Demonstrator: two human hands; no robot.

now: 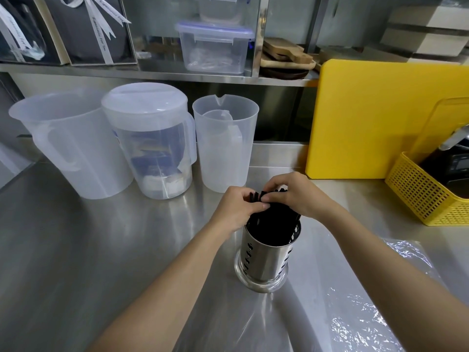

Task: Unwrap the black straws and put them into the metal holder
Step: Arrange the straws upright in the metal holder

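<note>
Clear wrap (360, 313) flat on counter (76, 250) nearest, right of holder (264, 257). One perforated metal holder, upright, mid-counter. Black straws (272, 224) bunched inside, count unclear. Left hand (234, 208), right hand (295, 193) both pinched closed on straw tops. Three jugs (149, 141) behind. Yellow board (368, 118), yellow basket (421, 196) right. Counter left open.

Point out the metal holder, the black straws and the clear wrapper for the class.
metal holder (264, 260): head view, perforated steel side wall.
black straws (272, 224): head view, bundle above the rim.
clear wrapper (355, 318): head view, crinkled film on the counter.
</note>
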